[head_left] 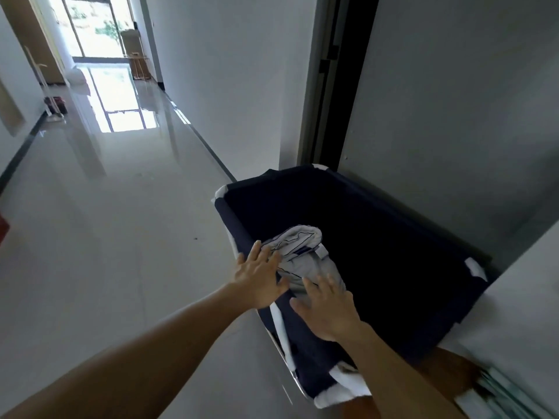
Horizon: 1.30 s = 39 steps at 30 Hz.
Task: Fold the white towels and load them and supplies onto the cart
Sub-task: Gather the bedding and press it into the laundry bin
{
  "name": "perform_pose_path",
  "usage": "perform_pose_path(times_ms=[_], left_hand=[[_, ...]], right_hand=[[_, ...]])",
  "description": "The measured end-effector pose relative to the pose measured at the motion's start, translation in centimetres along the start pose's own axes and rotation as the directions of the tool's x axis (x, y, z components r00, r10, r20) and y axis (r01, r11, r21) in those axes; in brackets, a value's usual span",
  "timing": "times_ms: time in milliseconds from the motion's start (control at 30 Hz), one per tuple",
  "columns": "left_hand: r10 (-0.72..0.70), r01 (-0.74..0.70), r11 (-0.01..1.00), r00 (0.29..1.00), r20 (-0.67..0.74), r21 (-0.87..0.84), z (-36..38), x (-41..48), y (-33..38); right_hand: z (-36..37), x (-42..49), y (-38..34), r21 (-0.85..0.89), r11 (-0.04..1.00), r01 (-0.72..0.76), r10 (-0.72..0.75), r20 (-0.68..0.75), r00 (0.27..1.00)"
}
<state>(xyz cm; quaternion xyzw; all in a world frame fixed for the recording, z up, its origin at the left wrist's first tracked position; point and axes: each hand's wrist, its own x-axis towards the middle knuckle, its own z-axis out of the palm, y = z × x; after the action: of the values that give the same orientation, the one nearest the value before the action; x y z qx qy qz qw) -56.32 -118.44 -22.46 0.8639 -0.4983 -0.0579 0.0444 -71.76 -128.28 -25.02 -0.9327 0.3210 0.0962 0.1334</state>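
Note:
A folded white towel (302, 255) with thin dark stripes lies against the near-left wall inside the cart's dark navy fabric bin (393, 225). My left hand (260, 276) lies flat with straight fingers at the bin's left rim, its fingertips touching the towel's edge. My right hand (328, 306) is spread open over the towel's near end, fingers straight. Neither hand grips anything. White cloth (341, 385) drapes over the bin's near corner.
The cart stands against a grey wall (453, 101) beside a dark door frame (341, 80). A glossy tiled corridor (115, 207) stretches away left toward a bright window. A brown cart top (453, 373) and blurred supplies (508, 391) lie at lower right.

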Motion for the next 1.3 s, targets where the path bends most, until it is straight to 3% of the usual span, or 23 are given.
perform_pose_path(times_ms=[267,533,800,933,1067,1200,1300], left_hand=[[0.075,-0.083,0.995,0.990,0.122,0.059,1.1,13.9,-3.0],[0.112,-0.146,0.978,0.969,0.219,0.147,0.1,27.8,-3.6],[0.228,-0.277,0.954,0.919,0.321,0.115,3.4,39.5,-3.2],[0.291,-0.340,0.938,0.881,0.373,0.070,7.1,46.1,-4.5],[0.345,-0.389,0.921,0.818,0.460,-0.001,11.4,52.2,-6.7],[0.372,-0.434,0.901,0.758,0.536,-0.012,16.5,57.1,-9.1],[0.341,-0.381,0.923,0.729,0.593,-0.063,20.6,59.5,-10.2]], right_hand=[[-1.7,11.8,1.8,0.091,0.992,-0.085,0.078,0.070,0.994],[-6.0,24.1,5.2,0.159,0.983,-0.089,0.084,0.038,0.996],[-6.0,32.2,10.5,0.240,0.930,-0.277,0.257,0.113,0.960],[-3.3,37.0,11.6,0.294,0.872,-0.391,0.360,0.154,0.920],[0.4,42.0,11.5,0.283,0.790,-0.545,0.482,0.264,0.836],[4.5,46.9,11.2,0.326,0.701,-0.635,0.509,0.396,0.765],[8.1,50.4,11.4,0.380,0.628,-0.679,0.504,0.466,0.727]])
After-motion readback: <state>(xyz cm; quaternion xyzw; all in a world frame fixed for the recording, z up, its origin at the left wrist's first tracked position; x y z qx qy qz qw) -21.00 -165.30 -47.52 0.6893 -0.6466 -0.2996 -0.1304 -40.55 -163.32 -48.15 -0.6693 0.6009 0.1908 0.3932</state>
